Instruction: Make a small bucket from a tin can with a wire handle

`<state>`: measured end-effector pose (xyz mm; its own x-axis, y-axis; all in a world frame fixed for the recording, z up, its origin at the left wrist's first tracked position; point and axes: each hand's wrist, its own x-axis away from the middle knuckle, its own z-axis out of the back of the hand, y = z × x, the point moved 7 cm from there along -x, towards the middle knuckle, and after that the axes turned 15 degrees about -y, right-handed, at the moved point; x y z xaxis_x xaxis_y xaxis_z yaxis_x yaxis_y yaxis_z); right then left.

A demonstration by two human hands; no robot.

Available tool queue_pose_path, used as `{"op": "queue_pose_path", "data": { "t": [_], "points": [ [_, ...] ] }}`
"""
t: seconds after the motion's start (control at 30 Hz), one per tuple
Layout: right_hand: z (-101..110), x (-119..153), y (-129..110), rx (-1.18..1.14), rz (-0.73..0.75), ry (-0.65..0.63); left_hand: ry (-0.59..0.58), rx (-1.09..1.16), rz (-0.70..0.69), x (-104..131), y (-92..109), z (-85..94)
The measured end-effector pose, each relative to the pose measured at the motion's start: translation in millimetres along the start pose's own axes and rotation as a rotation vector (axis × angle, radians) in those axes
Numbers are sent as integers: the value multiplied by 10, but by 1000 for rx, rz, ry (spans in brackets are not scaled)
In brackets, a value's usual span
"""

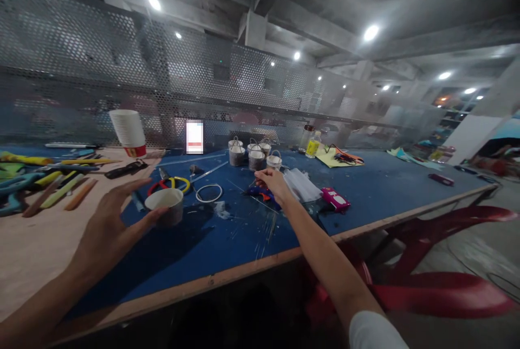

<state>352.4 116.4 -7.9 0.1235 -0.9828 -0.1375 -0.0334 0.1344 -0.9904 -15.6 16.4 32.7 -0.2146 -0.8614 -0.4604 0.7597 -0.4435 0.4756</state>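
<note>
My left hand is open, thumb and fingers spread beside a small pale cup. The thumb overlaps the front of the cup; whether it presses on it I cannot tell. My right hand is closed in a pinch, fingertips together; anything between them is too small to make out. Below that hand lies a blue tool with an orange part, partly hidden. Just beyond it stand several small cups with looped handles. A white ring and red-and-yellow-handled pliers lie between the hands.
A stack of paper cups stands back left, near several tools. Clear plastic and a magenta packet lie on the right. Farther back are a yellow-labelled bottle and yellow paper. Red stools stand by the table edge.
</note>
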Motion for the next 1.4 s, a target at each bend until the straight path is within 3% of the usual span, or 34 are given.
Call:
{"op": "queue_pose_path", "data": {
  "t": [0.07,0.2,0.37,0.43,0.67,0.83,1.0,1.1,1.2,1.4],
  "points": [
    [15,-6,5,-3,5,-1,90,-75,-138,82,214,42],
    [25,-13,16,0,19,-6,50,-118,-262,134,401,-85],
    [23,12,-17,27,44,-17,45,-192,-62,20,138,-123],
    [11,25,-39,40,50,-21,-12,-178,18,-28,-2,-154],
    [-144,77,-169,73,84,-45,-145,80,144,-88,-180,-303],
    [-597,111,-469,97,154,-173,-142,167,208,-73,-98,-297],
    [-1306,211,-854,234,274,-363,-126,270,129,-21,24,-265],
    [-1599,279,-985,372,359,-390,-135,327,94,14,40,-272],
    [-1753,321,-1030,512,439,-390,-119,399,42,40,83,-251],
    [-1864,353,-1078,770,550,-358,-104,411,9,58,127,-218]
  ]
}}
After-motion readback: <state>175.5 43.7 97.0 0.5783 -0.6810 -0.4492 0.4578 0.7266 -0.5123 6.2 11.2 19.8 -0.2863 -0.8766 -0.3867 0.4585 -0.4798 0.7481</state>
